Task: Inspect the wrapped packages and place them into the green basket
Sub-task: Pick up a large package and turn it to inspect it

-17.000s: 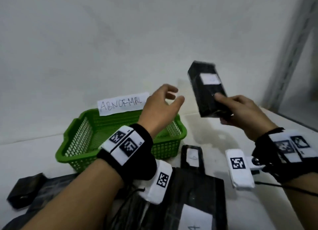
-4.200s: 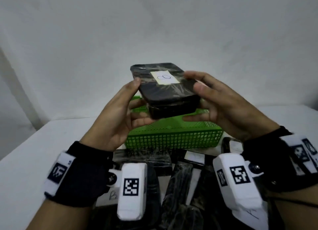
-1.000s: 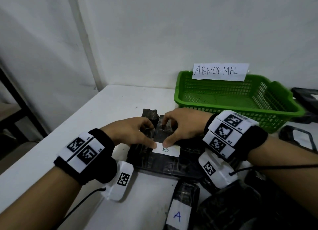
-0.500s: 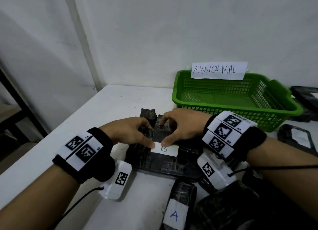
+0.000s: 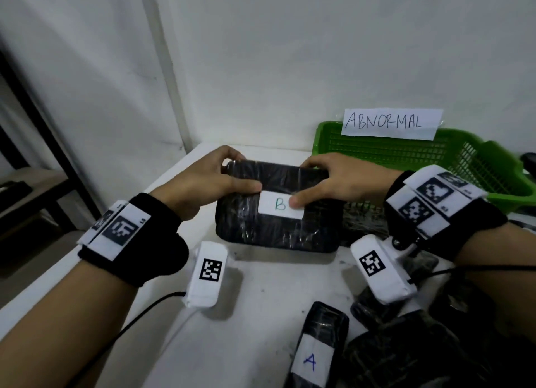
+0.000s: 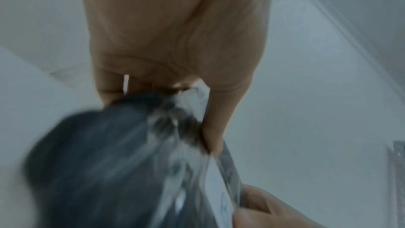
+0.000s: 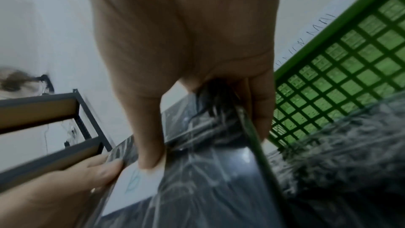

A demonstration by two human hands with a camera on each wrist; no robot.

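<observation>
A black plastic-wrapped package (image 5: 275, 231) with a white label marked B is held just above the white table (image 5: 261, 295), in front of me. My left hand (image 5: 229, 178) grips its left end, thumb on top beside the label. My right hand (image 5: 322, 184) grips its right end, thumb on the label's edge. In the left wrist view the left hand (image 6: 175, 93) curls round the blurred package (image 6: 109, 162). The right wrist view shows my right hand (image 7: 197, 93) clamped on the package (image 7: 208, 171). The green basket (image 5: 478, 167), tagged ABNORMAL, stands at the back right and looks empty.
A black package labelled A (image 5: 316, 350) lies near the front, with several more black packages (image 5: 406, 358) heaped at the right. One more wrapped package (image 5: 365, 216) lies behind my right wrist, against the basket. A metal shelf (image 5: 34, 184) stands left of the table.
Both hands have lifted the B package off the pile and raised it toward me. Their grip has shifted from its top middle out to its two ends.
</observation>
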